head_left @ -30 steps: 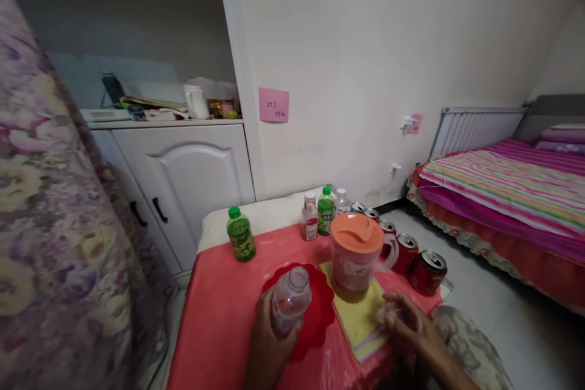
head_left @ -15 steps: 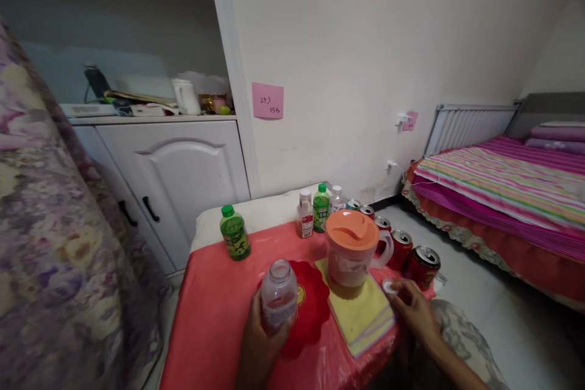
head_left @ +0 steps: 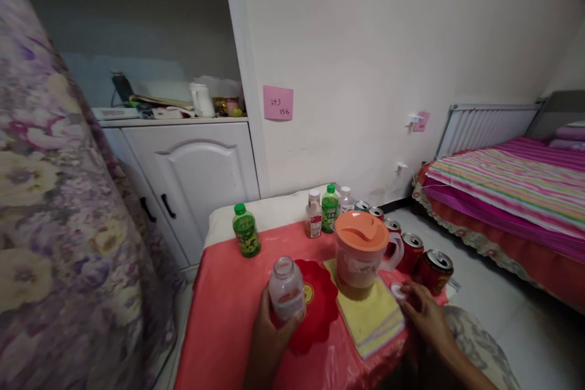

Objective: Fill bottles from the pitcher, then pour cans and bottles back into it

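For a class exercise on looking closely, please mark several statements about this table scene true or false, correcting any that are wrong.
1. The left hand holds an uncapped clear bottle. True.
2. The right hand grips a drink can. False: its fingers pinch a small white cap.
3. The plastic pitcher has an orange lid. True.
4. The pitcher stands on the red scalloped plate. False: it stands on a yellow cloth.
5. A pink note with handwriting is on the wall. True.
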### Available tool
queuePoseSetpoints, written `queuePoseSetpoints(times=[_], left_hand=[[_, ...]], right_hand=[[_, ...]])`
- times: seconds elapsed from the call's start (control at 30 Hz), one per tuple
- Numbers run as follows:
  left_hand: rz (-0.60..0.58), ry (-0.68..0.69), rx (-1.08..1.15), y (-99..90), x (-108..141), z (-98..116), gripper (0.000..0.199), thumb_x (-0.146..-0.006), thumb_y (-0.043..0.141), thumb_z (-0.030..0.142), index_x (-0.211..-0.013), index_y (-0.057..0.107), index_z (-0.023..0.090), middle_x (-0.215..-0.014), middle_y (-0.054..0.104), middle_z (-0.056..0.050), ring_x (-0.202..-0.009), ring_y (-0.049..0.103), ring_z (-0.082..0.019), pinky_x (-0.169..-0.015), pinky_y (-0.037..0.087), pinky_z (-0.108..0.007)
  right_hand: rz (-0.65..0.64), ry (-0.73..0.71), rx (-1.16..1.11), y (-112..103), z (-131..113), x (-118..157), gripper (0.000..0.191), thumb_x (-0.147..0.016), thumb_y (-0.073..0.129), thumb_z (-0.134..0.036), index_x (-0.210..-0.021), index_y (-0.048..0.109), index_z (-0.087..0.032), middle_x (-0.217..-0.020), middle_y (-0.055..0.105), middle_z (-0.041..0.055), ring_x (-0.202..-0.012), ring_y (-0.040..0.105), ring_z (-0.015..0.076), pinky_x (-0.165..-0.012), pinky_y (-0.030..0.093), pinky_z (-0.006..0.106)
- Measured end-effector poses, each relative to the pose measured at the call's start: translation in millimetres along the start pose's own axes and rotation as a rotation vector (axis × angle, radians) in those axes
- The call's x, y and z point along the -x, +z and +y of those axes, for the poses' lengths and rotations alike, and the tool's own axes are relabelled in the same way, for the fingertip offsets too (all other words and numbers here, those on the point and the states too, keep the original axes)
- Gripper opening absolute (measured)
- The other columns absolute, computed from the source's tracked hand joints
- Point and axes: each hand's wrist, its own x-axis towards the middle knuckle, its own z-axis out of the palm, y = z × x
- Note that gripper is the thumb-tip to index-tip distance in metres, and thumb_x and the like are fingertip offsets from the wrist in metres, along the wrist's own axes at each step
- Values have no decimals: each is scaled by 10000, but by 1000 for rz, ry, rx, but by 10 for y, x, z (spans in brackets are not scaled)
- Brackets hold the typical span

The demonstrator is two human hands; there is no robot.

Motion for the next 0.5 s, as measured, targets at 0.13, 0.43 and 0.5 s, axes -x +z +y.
queuePoseSetpoints(times=[0.13,0.43,0.5], left_hand=[[4,-28,19,-5,11,-7,653,-585,778,392,-1138,525,155,-1121,701,-144,-1034,655,-330,-879,530,-413],[-31,-39,67,-7,-22,-129,803,-608,752,377,-1303,457,105,-1310,623,-206,-1170,606,-359,-953,511,-425],[-32,-39,67,-5,-36,-168,827,-611,752,388,-1327,445,111,-1320,622,-201,-1176,608,-359,-961,510,-427]], right_hand=[[16,-32,1,-45,23,37,330,-742,599,-453,-936,718,-214,-1062,669,114,-1033,642,307,-913,523,449],[7,-6,-269,-205,-491,16,380,-807,619,-486,-1088,638,-232,-1158,657,103,-1072,641,292,-874,553,407],[-13,25,-339,-234,-607,-16,415,-807,625,-499,-1127,614,-236,-1189,656,106,-1082,640,290,-885,547,408]])
